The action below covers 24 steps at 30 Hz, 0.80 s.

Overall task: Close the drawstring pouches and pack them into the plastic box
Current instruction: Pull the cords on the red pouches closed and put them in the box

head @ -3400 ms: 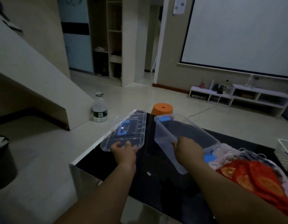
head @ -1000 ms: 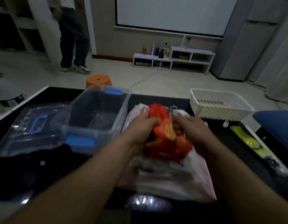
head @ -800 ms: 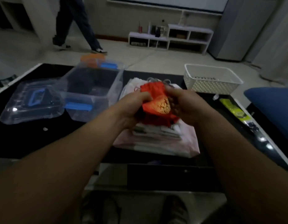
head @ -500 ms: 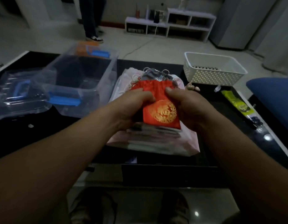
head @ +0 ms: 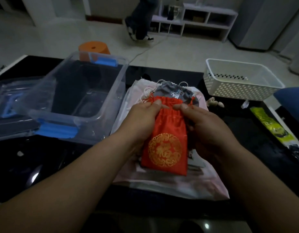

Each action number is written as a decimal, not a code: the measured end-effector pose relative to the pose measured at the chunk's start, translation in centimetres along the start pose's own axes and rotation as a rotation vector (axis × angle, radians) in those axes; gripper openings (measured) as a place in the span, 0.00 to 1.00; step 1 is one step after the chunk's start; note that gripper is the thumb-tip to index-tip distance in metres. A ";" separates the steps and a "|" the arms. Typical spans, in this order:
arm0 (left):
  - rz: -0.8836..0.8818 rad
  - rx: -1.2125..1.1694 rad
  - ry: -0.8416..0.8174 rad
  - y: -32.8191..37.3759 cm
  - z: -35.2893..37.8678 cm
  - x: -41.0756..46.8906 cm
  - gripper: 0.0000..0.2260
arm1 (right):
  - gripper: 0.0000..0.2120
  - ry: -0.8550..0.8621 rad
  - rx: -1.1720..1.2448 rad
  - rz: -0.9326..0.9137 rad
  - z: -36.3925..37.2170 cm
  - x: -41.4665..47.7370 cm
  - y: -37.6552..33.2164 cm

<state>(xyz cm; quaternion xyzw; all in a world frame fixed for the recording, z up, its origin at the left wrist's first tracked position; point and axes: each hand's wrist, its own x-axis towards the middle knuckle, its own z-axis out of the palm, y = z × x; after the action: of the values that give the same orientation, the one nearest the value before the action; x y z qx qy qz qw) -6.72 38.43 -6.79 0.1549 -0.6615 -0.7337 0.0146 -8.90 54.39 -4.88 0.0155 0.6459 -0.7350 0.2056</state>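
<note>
Left grip (head: 142, 118) and right grip (head: 207, 125) pinch the gathered neck of the red pouch (head: 165, 148), held above the pile of pouches (head: 170, 187) just right of the open plastic box (head: 126, 71). Pulling evenly to both sides should cinch it. On the dark counter (head: 44, 165), a white basket (head: 237, 89) sits farther right of the box. Beyond it, legs (head: 140, 19) cross the tiled floor (head: 44, 36).

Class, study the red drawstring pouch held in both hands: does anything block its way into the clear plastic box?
Nothing visible blocks it. The red fabric drawstring pouch, held by left hand and right hand, sits right of the open clear plastic box; only its wall must be cleared.
</note>
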 end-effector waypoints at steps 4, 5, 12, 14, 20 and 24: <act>-0.137 -0.232 0.029 0.1 -0.3 0.1 0.18 | 0.20 0.050 0.079 0.048 0.6 0.7 0.4; -0.180 -0.304 0.043 0.1 -0.4 0.1 0.18 | 0.21 0.060 0.115 0.062 0.7 0.8 0.4; -0.232 -0.391 0.093 -0.5 -1.0 -0.8 0.20 | 0.18 0.115 0.328 0.161 0.1 2.0 0.5; -0.244 -0.403 0.092 -0.5 -1.2 -1.1 0.15 | 0.17 0.116 0.405 0.191 0.1 1.6 0.1; -0.281 -0.443 0.114 -1.4 -1.5 -1.1 0.21 | 0.20 0.224 0.590 0.250 -0.4 0.7 -0.4; -0.280 -0.496 0.156 -1.1 -1.5 -1.7 0.25 | 0.23 0.238 0.656 0.281 -1.0 0.8 0.1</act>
<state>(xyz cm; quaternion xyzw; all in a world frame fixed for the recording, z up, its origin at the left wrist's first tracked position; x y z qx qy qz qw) -4.51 37.48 -7.59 0.2925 -0.4312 -0.8536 0.0015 -9.79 55.08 -5.33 0.2545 0.3869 -0.8606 0.2122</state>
